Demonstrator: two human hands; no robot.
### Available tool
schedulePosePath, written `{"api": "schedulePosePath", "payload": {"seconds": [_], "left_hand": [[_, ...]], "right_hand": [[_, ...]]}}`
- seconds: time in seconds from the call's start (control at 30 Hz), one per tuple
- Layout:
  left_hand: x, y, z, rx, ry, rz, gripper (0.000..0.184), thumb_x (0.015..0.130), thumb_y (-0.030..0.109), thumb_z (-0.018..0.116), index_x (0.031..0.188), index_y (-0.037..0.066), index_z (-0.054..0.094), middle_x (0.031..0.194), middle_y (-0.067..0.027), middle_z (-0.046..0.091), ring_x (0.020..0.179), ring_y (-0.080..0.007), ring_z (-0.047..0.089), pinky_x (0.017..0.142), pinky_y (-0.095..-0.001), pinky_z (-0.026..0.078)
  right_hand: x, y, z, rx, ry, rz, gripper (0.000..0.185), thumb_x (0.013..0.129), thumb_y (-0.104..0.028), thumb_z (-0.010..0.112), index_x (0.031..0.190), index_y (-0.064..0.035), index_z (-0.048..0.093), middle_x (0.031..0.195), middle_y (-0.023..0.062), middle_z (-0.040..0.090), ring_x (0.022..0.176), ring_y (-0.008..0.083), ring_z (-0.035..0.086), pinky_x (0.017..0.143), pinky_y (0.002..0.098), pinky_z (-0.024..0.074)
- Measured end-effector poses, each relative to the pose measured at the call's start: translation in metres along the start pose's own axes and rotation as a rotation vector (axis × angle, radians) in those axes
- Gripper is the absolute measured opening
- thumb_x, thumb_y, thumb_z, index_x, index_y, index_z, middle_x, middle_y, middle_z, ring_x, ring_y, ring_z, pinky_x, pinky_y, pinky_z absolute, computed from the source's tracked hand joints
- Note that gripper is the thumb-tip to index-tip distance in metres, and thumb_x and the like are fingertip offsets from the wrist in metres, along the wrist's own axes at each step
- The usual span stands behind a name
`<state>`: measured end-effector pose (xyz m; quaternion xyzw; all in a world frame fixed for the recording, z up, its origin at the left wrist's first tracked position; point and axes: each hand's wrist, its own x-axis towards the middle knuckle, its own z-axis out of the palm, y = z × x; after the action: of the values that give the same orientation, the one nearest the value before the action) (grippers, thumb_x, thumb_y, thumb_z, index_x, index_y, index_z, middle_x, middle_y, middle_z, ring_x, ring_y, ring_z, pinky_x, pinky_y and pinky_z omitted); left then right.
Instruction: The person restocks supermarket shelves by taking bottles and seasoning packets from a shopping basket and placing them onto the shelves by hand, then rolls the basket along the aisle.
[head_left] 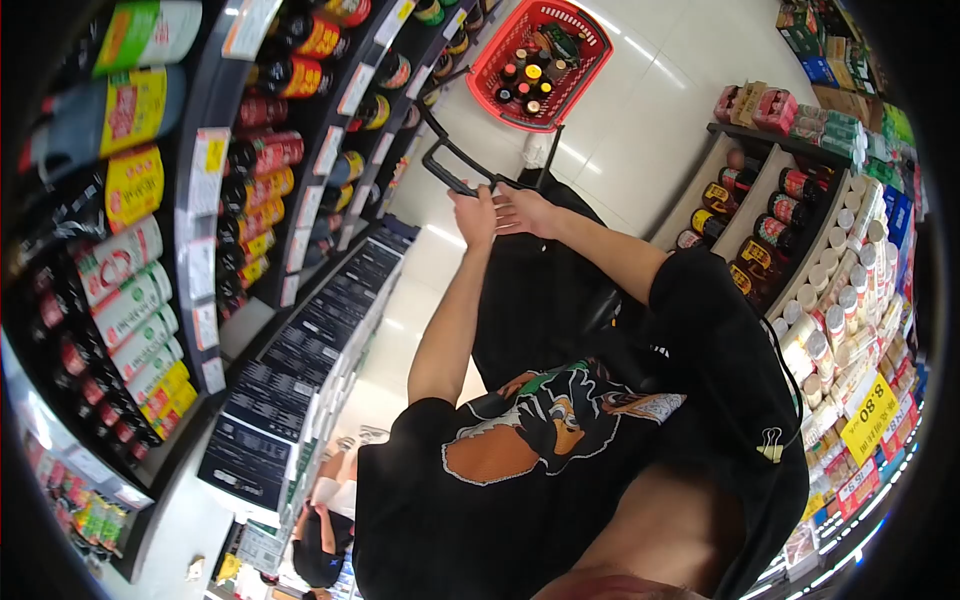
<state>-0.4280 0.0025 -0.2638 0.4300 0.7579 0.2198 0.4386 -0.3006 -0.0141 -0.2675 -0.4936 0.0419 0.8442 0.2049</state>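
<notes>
My left hand (474, 214) is closed around the black pull handle (446, 166) of a red shopping basket (484, 88). My right hand (526, 212) lies against the left one, its fingers stretched out and slightly apart across it; part of the handle runs just beyond its fingertips. On the floor ahead, the basket holds several dark bottles (533, 72) with yellow, red and pale caps. A dark green packet (560, 44) rests among them at the far side.
Shelves of sauce bottles (262, 190) rise on my left, with dark cartons (268, 410) stacked nearby. To my right stands a wooden rack (745, 205) of bottles beside rows of white-capped jars (845, 290). Another person (322, 540) is behind at lower left. Pale floor tiles (640, 110) surround the basket.
</notes>
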Motion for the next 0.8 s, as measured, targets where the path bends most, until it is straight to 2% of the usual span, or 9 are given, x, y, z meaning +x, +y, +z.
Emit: {"api": "schedulePosePath", "payload": {"seconds": [0.13, 0.23, 0.3, 0.43, 0.47, 0.6, 0.73, 0.77, 0.8], "left_hand": [[0.026, 0.039, 0.038, -0.049, -0.084, 0.021, 0.046, 0.091, 0.026, 0.058, 0.122, -0.005, 0.047, 0.101, -0.0281, 0.066, 0.095, -0.0414, 0.066, 0.086, -0.0457, 0.05], [0.069, 0.028, 0.077, -0.216, -0.2, 0.014, 0.043, 0.091, 0.019, 0.059, 0.124, -0.007, 0.047, 0.105, -0.0207, 0.061, 0.092, -0.0287, 0.063, 0.084, -0.0383, 0.051], [0.075, 0.064, 0.091, -0.221, -0.223, -0.088, 0.043, 0.091, 0.02, 0.059, 0.123, -0.007, 0.047, 0.106, -0.0216, 0.061, 0.092, -0.0293, 0.064, 0.084, -0.0381, 0.051], [0.086, 0.124, 0.122, -0.151, -0.181, 0.0, 0.047, 0.092, 0.028, 0.062, 0.12, -0.008, 0.048, 0.111, -0.0258, 0.061, 0.097, -0.0364, 0.065, 0.087, -0.0412, 0.051], [0.091, 0.134, 0.128, -0.005, -0.161, 0.053, 0.059, 0.092, 0.038, 0.064, 0.121, -0.011, 0.047, 0.114, -0.0292, 0.061, 0.102, -0.0412, 0.063, 0.092, -0.0451, 0.05], [0.109, 0.166, 0.157, 0.236, -0.127, 0.051, 0.077, 0.089, 0.052, 0.062, 0.121, -0.015, 0.043, 0.117, -0.0346, 0.059, 0.112, -0.0463, 0.058, 0.098, -0.0503, 0.045], [0.116, 0.218, 0.183, 0.007, -0.204, -0.058, 0.079, 0.093, 0.044, 0.063, 0.132, -0.012, 0.023, 0.117, -0.0343, 0.057, 0.113, -0.0417, 0.059, 0.095, -0.044, 0.049], [0.119, 0.228, 0.191, 0.046, -0.217, -0.096, 0.077, 0.095, 0.041, 0.061, 0.134, -0.011, 0.021, 0.122, -0.0336, 0.054, 0.113, -0.0389, 0.06, 0.094, -0.0412, 0.05], [0.12, 0.241, 0.196, 0.037, -0.24, -0.126, 0.076, 0.095, 0.04, 0.061, 0.134, -0.011, 0.021, 0.123, -0.0334, 0.054, 0.114, -0.0385, 0.06, 0.094, -0.0407, 0.05]], "right_hand": [[0.006, -0.046, -0.014, 0.154, 0.01, -0.052, 0.053, 0.104, -0.048, 0.04, 0.128, -0.0034, 0.052, 0.122, 0.0117, 0.062, 0.113, 0.0236, 0.059, 0.1, 0.0404, 0.0455], [0.015, -0.074, -0.029, 0.138, 0.026, -0.161, 0.049, 0.105, -0.047, 0.04, 0.129, -0.0063, 0.053, 0.122, 0.0112, 0.062, 0.11, 0.0227, 0.059, 0.099, 0.0401, 0.0453], [0.002, -0.098, -0.026, 0.214, 0.132, -0.198, 0.045, 0.104, -0.045, 0.042, 0.128, -0.0107, 0.057, 0.117, 0.0083, 0.063, 0.104, 0.0205, 0.06, 0.094, 0.04, 0.0468], [0.002, -0.14, -0.048, 0.362, 0.201, -0.378, 0.038, 0.103, -0.037, 0.051, 0.119, -0.0057, 0.063, 0.114, 0.0061, 0.065, 0.103, 0.0172, 0.061, 0.09, 0.0368, 0.0491], [0.011, -0.149, -0.063, 0.383, 0.146, -0.433, 0.034, 0.102, -0.033, 0.052, 0.114, -0.0037, 0.064, 0.114, 0.0073, 0.064, 0.108, 0.021, 0.061, 0.092, 0.0389, 0.0498], [0.009, -0.183, -0.091, 0.462, 0.073, -0.463, 0.029, 0.101, -0.029, 0.055, 0.113, -0.0036, 0.064, 0.112, 0.0072, 0.065, 0.107, 0.0199, 0.061, 0.095, 0.0394, 0.0485], [-0.005, -0.226, -0.103, 0.437, 0.18, -0.48, 0.031, 0.1, -0.032, 0.057, 0.113, -0.0047, 0.066, 0.109, 0.006, 0.067, 0.097, 0.0171, 0.063, 0.084, 0.0351, 0.0499], [-0.009, -0.237, -0.108, 0.471, 0.188, -0.483, 0.021, 0.1, -0.028, 0.058, 0.098, -0.0079, 0.064, 0.096, 0.0028, 0.063, 0.094, 0.0169, 0.062, 0.087, 0.0378, 0.0509], [-0.006, -0.247, -0.117, 0.462, 0.187, -0.464, 0.021, 0.1, -0.028, 0.058, 0.096, -0.0077, 0.064, 0.095, 0.0029, 0.063, 0.092, 0.0168, 0.063, 0.086, 0.0375, 0.0513]]}}
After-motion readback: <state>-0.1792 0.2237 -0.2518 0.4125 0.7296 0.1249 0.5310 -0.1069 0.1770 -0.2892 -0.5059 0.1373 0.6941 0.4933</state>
